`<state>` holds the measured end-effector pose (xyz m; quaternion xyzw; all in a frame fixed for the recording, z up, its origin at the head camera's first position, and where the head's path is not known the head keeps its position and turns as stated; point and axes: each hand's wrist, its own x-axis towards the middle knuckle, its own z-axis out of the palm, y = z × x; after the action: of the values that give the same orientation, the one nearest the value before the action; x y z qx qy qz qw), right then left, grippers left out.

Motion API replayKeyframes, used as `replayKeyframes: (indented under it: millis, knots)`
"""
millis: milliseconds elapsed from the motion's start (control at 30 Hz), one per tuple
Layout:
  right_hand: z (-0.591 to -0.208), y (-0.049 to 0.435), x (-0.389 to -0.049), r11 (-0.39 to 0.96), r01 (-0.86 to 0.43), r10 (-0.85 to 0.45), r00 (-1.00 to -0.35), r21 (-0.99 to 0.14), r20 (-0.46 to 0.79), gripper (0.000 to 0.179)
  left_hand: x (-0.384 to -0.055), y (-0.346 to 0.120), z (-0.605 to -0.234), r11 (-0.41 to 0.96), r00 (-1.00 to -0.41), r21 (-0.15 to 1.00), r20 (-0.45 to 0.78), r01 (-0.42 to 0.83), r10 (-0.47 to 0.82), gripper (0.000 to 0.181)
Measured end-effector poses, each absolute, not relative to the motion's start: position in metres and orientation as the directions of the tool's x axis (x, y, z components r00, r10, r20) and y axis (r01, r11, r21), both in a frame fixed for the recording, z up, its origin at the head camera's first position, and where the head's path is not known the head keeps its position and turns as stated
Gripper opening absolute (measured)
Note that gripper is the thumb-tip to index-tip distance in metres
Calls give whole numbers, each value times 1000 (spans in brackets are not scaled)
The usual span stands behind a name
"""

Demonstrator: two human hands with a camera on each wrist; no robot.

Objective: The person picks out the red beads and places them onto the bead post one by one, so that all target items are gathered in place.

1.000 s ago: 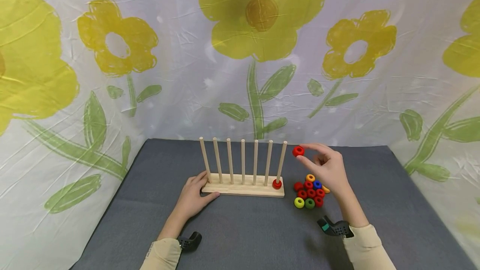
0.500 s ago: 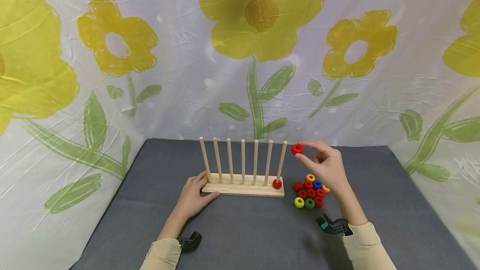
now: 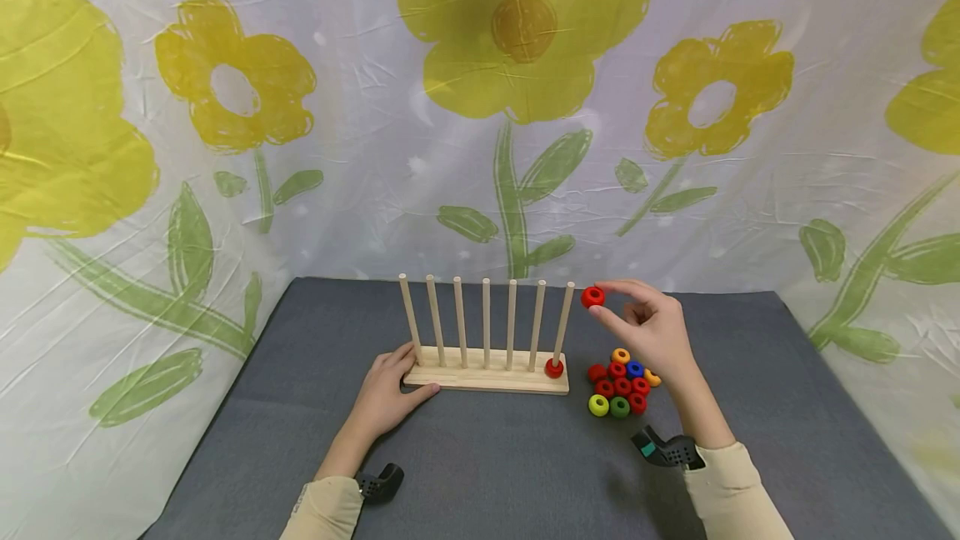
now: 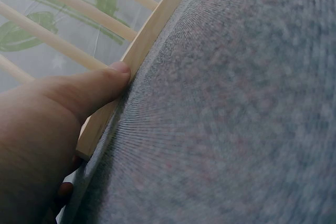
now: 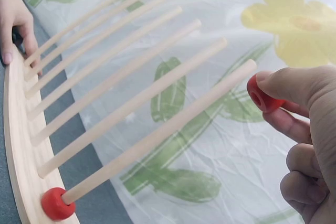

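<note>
A pale wooden peg board [image 3: 487, 382] with a row of several upright pegs stands at mid-table in the head view. My left hand [image 3: 384, 394] holds its left end, the thumb [image 4: 107, 85] along the front edge and the other fingers round the far side. One red bead [image 5: 56, 203] sits at the foot of the rightmost peg [image 5: 163, 129]. My right hand [image 3: 656, 332] pinches another red bead [image 3: 592, 297] between thumb and index finger, just right of that peg's tip. In the right wrist view the bead's hole shows, close beside the tip.
Loose beads lie clustered right of the board below my right hand: several red beads [image 3: 622, 387], a yellow-green bead [image 3: 597, 406], a green bead [image 3: 619, 407], a blue bead [image 3: 635, 368] and orange ones. Dark grey cloth [image 3: 480, 465] covers the table; a flowered curtain [image 3: 360, 148] hangs behind.
My right hand has moved slightly left and up with the red bead, bringing it nearer the rightmost peg's tip. The left hand and the peg board have stayed put.
</note>
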<state>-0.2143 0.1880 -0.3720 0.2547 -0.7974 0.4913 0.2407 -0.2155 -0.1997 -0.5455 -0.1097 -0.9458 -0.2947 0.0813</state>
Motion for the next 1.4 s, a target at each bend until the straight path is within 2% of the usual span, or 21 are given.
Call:
replayKeyframes:
  millis: [267,567,1400]
  knots:
    - [-370,186,-213,387,-625,-163,-770,-678,617,29,-215,-200,-545,805,-962,535,219,256,161,81]
    - [-368,185,-215,384,-652,-178,-747,-653,641,29,-215,-200,-545,799,-962,543,223,257,159,81]
    - [-366,183,-215,371,-648,-179,-753,-665,634,29,-215,-200,-546,797,-960,544,231,263,158,82]
